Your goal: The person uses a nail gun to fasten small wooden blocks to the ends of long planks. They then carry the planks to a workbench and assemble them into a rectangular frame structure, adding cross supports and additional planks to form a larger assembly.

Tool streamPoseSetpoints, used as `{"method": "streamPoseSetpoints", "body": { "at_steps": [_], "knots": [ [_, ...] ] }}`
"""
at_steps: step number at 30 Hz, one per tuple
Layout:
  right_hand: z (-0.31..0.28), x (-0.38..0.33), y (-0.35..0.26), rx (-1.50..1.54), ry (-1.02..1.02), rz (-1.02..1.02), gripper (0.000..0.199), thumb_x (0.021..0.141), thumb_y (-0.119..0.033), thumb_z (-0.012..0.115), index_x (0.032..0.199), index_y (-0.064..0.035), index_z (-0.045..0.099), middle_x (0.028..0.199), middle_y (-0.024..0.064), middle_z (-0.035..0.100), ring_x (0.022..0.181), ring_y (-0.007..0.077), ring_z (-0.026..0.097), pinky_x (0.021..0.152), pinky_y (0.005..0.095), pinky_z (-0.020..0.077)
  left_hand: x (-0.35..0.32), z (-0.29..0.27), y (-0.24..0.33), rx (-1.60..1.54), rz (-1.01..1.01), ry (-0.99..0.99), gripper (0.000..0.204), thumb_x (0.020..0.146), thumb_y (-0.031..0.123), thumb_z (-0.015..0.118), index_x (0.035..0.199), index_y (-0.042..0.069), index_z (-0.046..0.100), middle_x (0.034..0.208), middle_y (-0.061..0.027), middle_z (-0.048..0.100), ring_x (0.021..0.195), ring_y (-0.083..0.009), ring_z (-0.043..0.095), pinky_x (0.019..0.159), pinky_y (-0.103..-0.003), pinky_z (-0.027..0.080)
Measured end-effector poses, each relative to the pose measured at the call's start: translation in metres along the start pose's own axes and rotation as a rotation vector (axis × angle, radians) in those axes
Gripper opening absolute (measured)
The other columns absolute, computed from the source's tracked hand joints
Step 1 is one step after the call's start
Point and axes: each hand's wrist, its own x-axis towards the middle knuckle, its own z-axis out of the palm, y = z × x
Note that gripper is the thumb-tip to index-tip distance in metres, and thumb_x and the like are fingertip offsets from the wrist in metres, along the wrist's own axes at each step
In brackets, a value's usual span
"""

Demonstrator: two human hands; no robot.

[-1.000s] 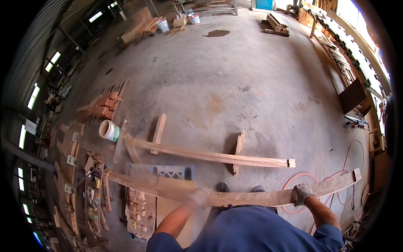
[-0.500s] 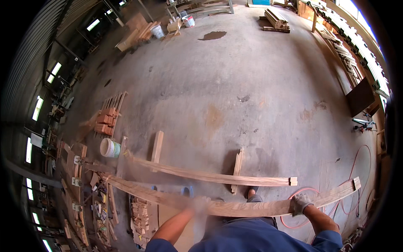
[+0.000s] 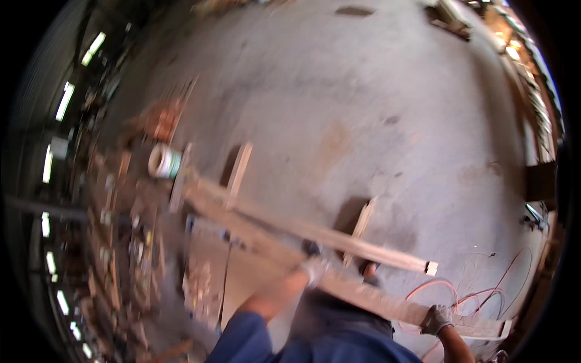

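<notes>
A white bucket [image 3: 162,162] with a green band lies on its side at the left of the frame, its round mouth facing the camera; blur hides whether anything is inside it. Just above it, toward the upper left, sits a reddish-brown stack [image 3: 162,120], too smeared to name.

Across the lower half, a long wooden plank [image 3: 363,295] runs on a slant from the left-centre down to the lower right corner. It is pale, flat and narrow, with a squared end at the far right. The left hand [image 3: 315,268], in a light knit glove, is wrapped over the plank near its middle; the right hand [image 3: 437,319], also gloved, is closed around it near the lower right end. Blue sleeves enter from the bottom edge.

Just above, a second long board [image 3: 339,238] lies nearly parallel, resting on two short wooden cross pieces [image 3: 238,167] that stand up off the floor, its cut end showing pale and square at the right. The concrete floor [image 3: 375,91] is grey, smooth and stained in patches. A red cable [image 3: 460,293] loops over it at the lower right. Timber offcuts [image 3: 121,260] crowd the left edge, blurred.
</notes>
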Motion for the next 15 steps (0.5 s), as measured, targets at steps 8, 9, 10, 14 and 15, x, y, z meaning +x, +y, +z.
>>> {"method": "streamPoseSetpoints", "body": {
  "at_steps": [8,9,10,14,15],
  "knots": [
    [0.039,0.026,-0.027,0.285,0.046,0.146,0.098,0.044,-0.05,0.096,0.115,0.0021,0.053,0.113,0.0196,0.06,0.113,0.0363,0.058,0.098,0.0444,0.049,0.042,0.04,-0.056,-0.078,0.025,0.041,0.042,0.088,0.018,0.066,0.128,0.009,0.058,0.131,-0.0127,0.063,0.122,-0.0284,0.062,0.101,-0.043,0.047],
    [0.029,0.028,-0.037,0.275,0.089,0.152,0.095,0.045,-0.047,0.096,0.114,0.0019,0.052,0.112,0.0196,0.06,0.112,0.0369,0.058,0.097,0.0448,0.0486,0.045,0.037,-0.065,-0.048,0.024,0.032,0.04,0.09,0.018,0.064,0.128,0.01,0.058,0.132,-0.0125,0.063,0.122,-0.0282,0.062,0.101,-0.044,0.046],
    [0.02,0.029,-0.048,0.267,0.134,0.158,0.093,0.045,-0.044,0.096,0.112,0.0018,0.051,0.11,0.0197,0.059,0.111,0.0376,0.057,0.097,0.0452,0.0483,0.046,0.033,-0.075,-0.017,0.024,0.023,0.038,0.091,0.019,0.062,0.128,0.011,0.059,0.132,-0.0123,0.063,0.121,-0.0279,0.062,0.102,-0.044,0.046],
    [-0.027,0.034,-0.091,0.247,0.334,0.099,0.067,0.062,-0.03,0.085,0.108,0.0026,0.048,0.104,0.0221,0.057,0.105,0.0416,0.055,0.092,0.0497,0.0456,0.065,0.044,-0.114,-0.022,-0.045,0.074,0.038,0.093,0.02,0.061,0.13,0.012,0.059,0.135,-0.0115,0.062,0.128,-0.0262,0.058,0.11,-0.046,0.04],
    [-0.025,0.045,-0.094,0.245,0.409,0.068,0.058,0.068,-0.026,0.079,0.107,0.0028,0.047,0.103,0.0228,0.056,0.102,0.0425,0.054,0.089,0.0512,0.0446,0.071,0.053,-0.123,-0.015,-0.068,0.097,0.039,0.093,0.021,0.062,0.13,0.011,0.058,0.135,-0.0116,0.061,0.129,-0.0274,0.057,0.113,-0.047,0.037]
  ]
}}
